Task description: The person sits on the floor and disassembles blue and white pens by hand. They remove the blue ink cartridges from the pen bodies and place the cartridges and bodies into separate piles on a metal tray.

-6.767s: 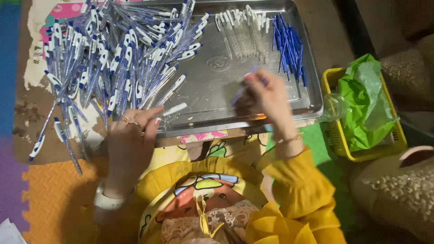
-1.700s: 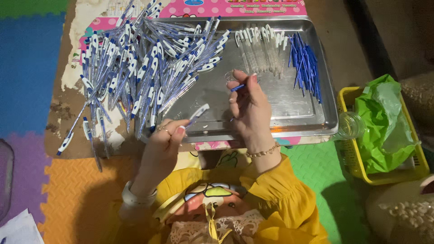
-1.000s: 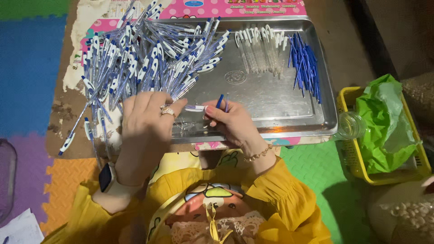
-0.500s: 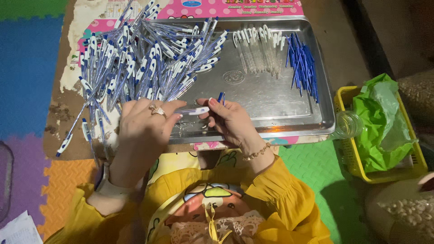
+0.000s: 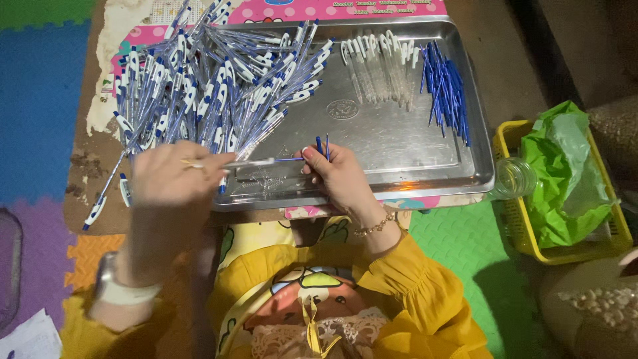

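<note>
Gripping a clear pen barrel [image 5: 256, 161] near its rear end, the left hand [image 5: 174, 178] closes its fingers round it and holds it level above the near edge of the steel tray [image 5: 399, 153]. The right hand [image 5: 339, 174] meets the barrel's open front end; its thumb and forefinger pinch a thin blue refill [image 5: 290, 159] that lines up with the barrel, though whether the refill has entered the barrel cannot be told. Two further blue refills [image 5: 323, 145] stand up from the curled fingers of the same hand. Both hands hover just over the tray, near the person's lap.

A large heap of blue-and-white pens [image 5: 206, 93] covers the tray's left part and spills onto the brown board beside it. Clear barrels with white clips [image 5: 377, 66] lie in a row at the tray's far side, and a loose bundle of blue refills [image 5: 445, 93] lies just to their right. Beyond the tray's right edge stand a clear jar [image 5: 515, 178] and a yellow basket [image 5: 505, 139] with a green plastic bag [image 5: 565, 173] in it.
</note>
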